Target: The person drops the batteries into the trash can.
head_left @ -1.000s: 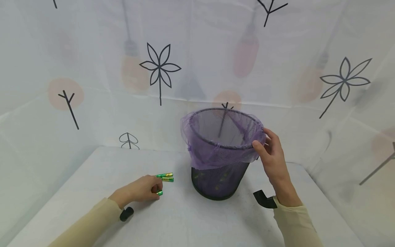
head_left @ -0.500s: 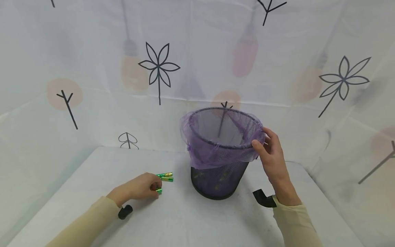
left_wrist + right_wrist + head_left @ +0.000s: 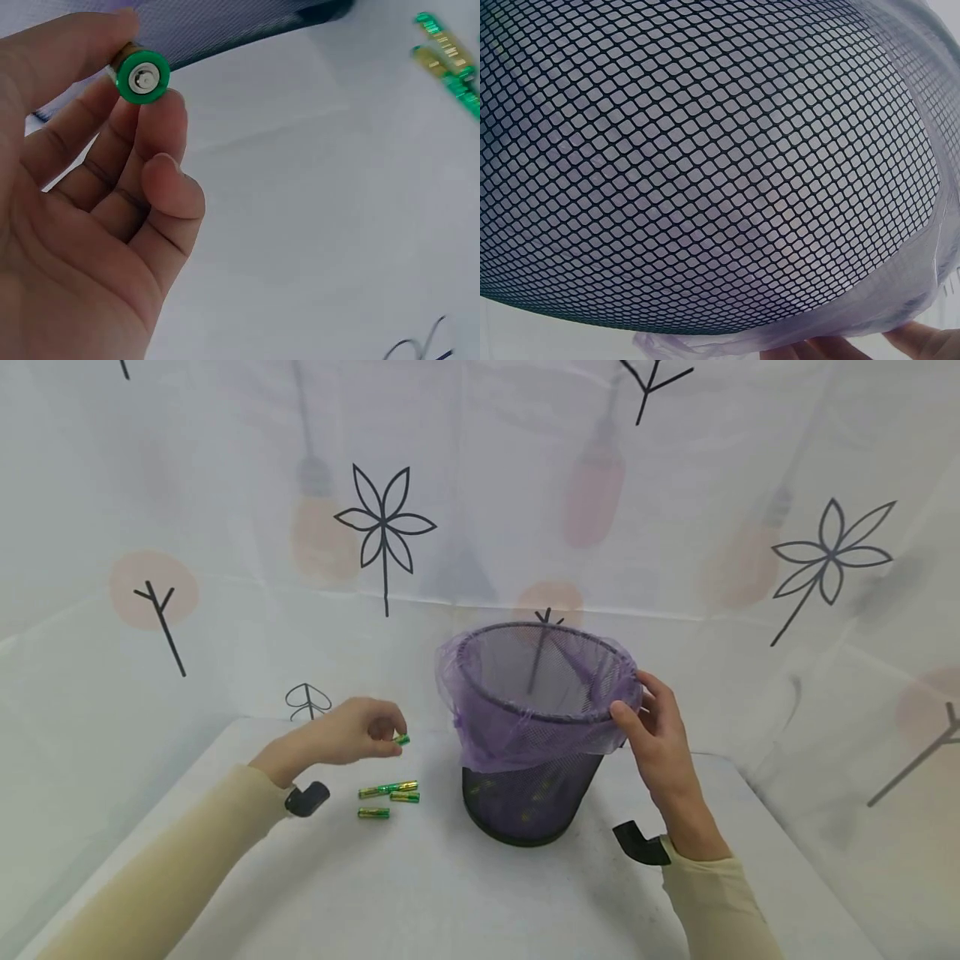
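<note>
My left hand (image 3: 348, 731) is raised over the table, pinching a green and gold battery (image 3: 142, 76) between thumb and fingertips. In the left wrist view the battery's metal end with its small knob faces the camera. Several more batteries (image 3: 373, 813) of the same kind lie on the table below that hand, left of the bin. A black mesh waste bin (image 3: 547, 797) stands upright with a purple bag (image 3: 502, 743) folded over its rim. My right hand (image 3: 663, 743) grips the bag-covered rim on the right side, thumb at the front. Yellow-green patches show dimly through the lower mesh.
A white-covered table (image 3: 450, 893) carries the bin and batteries. Behind and at both sides hangs a pale curtain (image 3: 465, 485) printed with flowers and twigs, close behind the bin. A black strap piece sits at each wrist.
My left hand has lifted off the table with one battery, rising and moving slightly right, which uncovers the batteries beneath it. The right hand and bin stay in place.
</note>
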{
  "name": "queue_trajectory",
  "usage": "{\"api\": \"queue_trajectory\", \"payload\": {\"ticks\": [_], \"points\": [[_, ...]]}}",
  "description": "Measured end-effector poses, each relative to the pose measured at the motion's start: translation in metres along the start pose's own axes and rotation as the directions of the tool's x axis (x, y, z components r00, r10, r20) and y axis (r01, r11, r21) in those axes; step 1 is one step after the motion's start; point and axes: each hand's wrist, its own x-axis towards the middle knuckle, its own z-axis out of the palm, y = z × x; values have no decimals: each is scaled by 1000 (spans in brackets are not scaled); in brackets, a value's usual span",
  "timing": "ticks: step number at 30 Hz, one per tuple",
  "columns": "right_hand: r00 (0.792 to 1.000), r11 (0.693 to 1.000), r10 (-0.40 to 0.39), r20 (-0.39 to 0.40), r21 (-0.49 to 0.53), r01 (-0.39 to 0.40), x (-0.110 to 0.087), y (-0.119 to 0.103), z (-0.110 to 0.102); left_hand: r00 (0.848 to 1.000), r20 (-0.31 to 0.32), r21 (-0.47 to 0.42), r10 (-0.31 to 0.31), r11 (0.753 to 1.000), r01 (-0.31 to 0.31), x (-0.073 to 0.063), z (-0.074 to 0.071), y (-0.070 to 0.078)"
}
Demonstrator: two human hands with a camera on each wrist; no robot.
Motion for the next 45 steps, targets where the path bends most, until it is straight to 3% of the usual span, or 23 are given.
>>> {"api": "queue_trajectory", "payload": {"ticks": [5,9,13,17,22,29,36,45], "points": [[1000,1000,2,3,-8,-2,0,2,0,998,-64,42,-13,999,15,15,-39,19],[1000,1000,6,1,-21,-6,-1,2,-1,996,-86,52,18,999,-14,30,-63,36],[1000,1000,9,0,3,-9,-1,1,0,994,-101,32,52,998,-49,44,-76,55],[1000,1000,10,-2,26,-10,0,0,1,992,-99,21,79,997,-77,61,-81,72],[1000,1000,16,-4,21,-16,-1,0,1,989,-72,17,130,991,-129,82,-77,93],[1000,1000,11,1,25,-11,-2,0,0,983,-24,9,182,983,-182,110,-59,113],[1000,1000,17,1,-6,-17,-1,1,0,985,15,15,175,984,-175,131,-40,127],[1000,1000,9,12,0,-9,-1,2,-1,983,55,47,175,983,-177,146,-19,135]]}}
